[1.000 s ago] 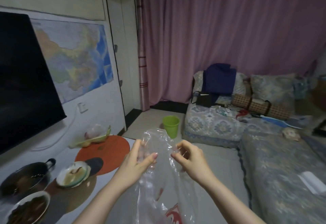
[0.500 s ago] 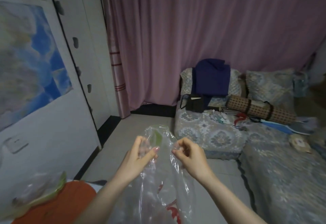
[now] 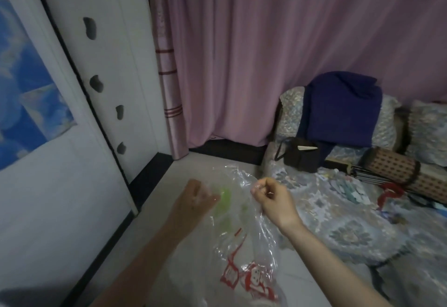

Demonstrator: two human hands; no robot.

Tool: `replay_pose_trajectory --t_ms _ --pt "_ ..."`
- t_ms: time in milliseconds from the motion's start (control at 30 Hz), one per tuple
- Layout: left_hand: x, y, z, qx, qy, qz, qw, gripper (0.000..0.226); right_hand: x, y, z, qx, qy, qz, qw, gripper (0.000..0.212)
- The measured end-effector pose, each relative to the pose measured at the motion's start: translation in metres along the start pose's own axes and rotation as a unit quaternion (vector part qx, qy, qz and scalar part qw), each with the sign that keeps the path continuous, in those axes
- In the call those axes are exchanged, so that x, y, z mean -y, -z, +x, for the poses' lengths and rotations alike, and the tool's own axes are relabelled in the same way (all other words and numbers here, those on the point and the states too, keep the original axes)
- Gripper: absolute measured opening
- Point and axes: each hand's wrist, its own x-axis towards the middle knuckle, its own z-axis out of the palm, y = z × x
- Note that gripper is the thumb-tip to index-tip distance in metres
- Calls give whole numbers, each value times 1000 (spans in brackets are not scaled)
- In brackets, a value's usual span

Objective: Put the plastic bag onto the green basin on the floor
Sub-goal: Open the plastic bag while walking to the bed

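A clear plastic bag (image 3: 244, 241) with red print near its bottom hangs in front of me, held by its top edge. My left hand (image 3: 193, 201) pinches the left side of the rim. My right hand (image 3: 271, 198) pinches the right side. The two hands are spread apart, which holds the mouth open. The green basin (image 3: 223, 206) shows only as a blurred green patch through the plastic, on the floor behind and below the bag. Its rim and shape are hidden by the bag.
A white wall and door (image 3: 101, 89) run along the left, with a dark skirting at the floor. A pink curtain (image 3: 242, 52) hangs behind. A patterned sofa (image 3: 338, 210) with a dark bag, a blue cloth and a rolled mat is at the right. Grey floor tiles lie between.
I have moved forward and turned left; the table with dishes has left the view. My hands have moved apart and stretched the bag's top. The basin now sits behind the bag.
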Motion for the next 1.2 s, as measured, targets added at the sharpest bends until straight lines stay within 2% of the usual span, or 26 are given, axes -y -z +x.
replay_pose_trajectory --t_ms 100,167,333,367,467,533,633,767,833,900,967,1000,1067,1200 --pt "35 -2 79 -3 29 -26 999 27 -10 -21 82 -5 -12 -1 1000 24" --pt "57 -8 137 -7 64 -51 997 35 -23 -37 136 -7 -23 -7 1000 24" --pt "131 -27 278 42 128 -119 984 51 -63 -77 266 -38 -80 20 996 28" --pt "144 -30 304 61 130 -135 980 61 -71 -83 289 -51 -102 34 993 27" --pt "179 -37 370 133 194 -117 965 113 -96 -94 350 -96 -167 46 980 23" --pt "200 -41 406 184 259 -90 944 125 -116 -97 387 -126 -198 39 971 24" --pt "238 -56 448 200 345 -80 914 120 -154 -103 431 -163 -252 31 953 22" --pt "286 -87 494 212 362 10 908 100 -222 -113 475 -181 -307 14 934 9" --pt "314 -108 511 241 374 52 894 78 -261 -120 493 -174 -337 5 925 7" --pt "342 -134 526 255 381 85 885 46 -301 -130 509 -147 -370 5 917 8" --pt "367 -162 538 251 387 97 882 14 -341 -141 521 -122 -402 2 907 9" --pt "378 -177 545 243 387 100 884 6 -360 -147 527 -111 -412 -7 904 8" --pt "400 -206 556 221 392 98 887 20 -397 -155 536 -100 -420 -33 902 7" --pt "445 -264 568 215 403 93 884 28 -462 -172 537 -51 -406 -150 900 8"
